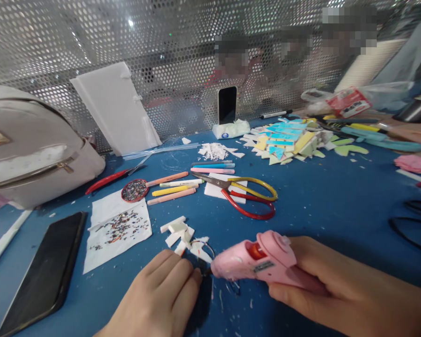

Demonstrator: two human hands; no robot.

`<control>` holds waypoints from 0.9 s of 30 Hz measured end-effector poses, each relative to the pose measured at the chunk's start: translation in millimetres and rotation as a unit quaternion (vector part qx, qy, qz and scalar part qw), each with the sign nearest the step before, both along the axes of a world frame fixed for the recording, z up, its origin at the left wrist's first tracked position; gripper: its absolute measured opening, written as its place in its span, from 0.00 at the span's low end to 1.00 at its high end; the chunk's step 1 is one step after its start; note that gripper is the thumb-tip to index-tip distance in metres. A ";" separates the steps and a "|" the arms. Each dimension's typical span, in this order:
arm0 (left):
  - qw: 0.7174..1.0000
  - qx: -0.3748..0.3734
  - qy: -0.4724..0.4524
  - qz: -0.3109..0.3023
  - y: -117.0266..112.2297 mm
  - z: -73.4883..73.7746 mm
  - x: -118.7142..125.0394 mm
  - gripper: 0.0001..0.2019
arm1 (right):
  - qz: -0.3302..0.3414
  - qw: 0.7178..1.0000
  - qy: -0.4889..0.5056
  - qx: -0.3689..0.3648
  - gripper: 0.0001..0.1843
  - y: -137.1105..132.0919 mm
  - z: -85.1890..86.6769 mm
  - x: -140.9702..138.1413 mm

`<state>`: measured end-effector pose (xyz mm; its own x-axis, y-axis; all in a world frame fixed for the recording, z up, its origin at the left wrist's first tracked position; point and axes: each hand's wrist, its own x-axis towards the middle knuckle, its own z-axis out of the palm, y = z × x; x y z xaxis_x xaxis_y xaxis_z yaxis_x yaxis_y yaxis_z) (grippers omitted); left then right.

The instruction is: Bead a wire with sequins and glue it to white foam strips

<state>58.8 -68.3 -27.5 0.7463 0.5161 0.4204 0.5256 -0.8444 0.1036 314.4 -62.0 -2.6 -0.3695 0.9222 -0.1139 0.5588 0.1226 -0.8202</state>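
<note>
My right hand (323, 285) is wrapped round a pink hot glue gun (256, 260), its nozzle pointing left. The nozzle tip comes close to the fingertips of my left hand (161, 292). Those fingers are curled together, and whatever they pinch is hidden behind the knuckles. Just beyond my left hand lies a small heap of white foam pieces (180, 234), with a thin dark loop beside it. Scissors (231, 185) with one yellow and one red handle rest on a white pad past the glue gun.
Several markers (175, 191) lie mid-table beside a red dish of glitter (134, 190). Glitter also covers a white sheet (117, 229). At left are a black phone (45, 276) and a backpack (38, 150); coloured foam scraps (287, 140) are piled at back right. A perforated metal panel (182, 61) stands behind.
</note>
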 end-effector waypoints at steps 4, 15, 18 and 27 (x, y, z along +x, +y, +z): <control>1.000 -0.003 0.007 -0.004 0.7 0.7 -0.6 0.19 | -0.017 1.000 0.007 -0.008 0.20 -0.8 -2.9 1.7; 1.000 -0.012 0.002 0.000 0.5 -5.7 -0.8 0.17 | 0.004 1.000 -0.014 0.007 0.20 -2.0 -4.6 9.6; 1.000 -0.019 -0.002 0.007 0.6 -6.3 -0.3 0.18 | 0.025 0.999 -0.021 -0.001 0.19 -0.9 -3.1 10.2; 1.000 -0.014 0.023 0.012 -0.6 -2.1 4.3 0.19 | -0.016 0.999 0.028 -0.004 0.20 -6.6 -6.8 3.1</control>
<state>63.1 -68.9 -29.6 0.7519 0.5444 0.3719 0.5499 -0.8290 0.1019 317.5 -68.7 -9.3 -0.3461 0.9327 -0.1019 0.5156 0.0983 -0.8512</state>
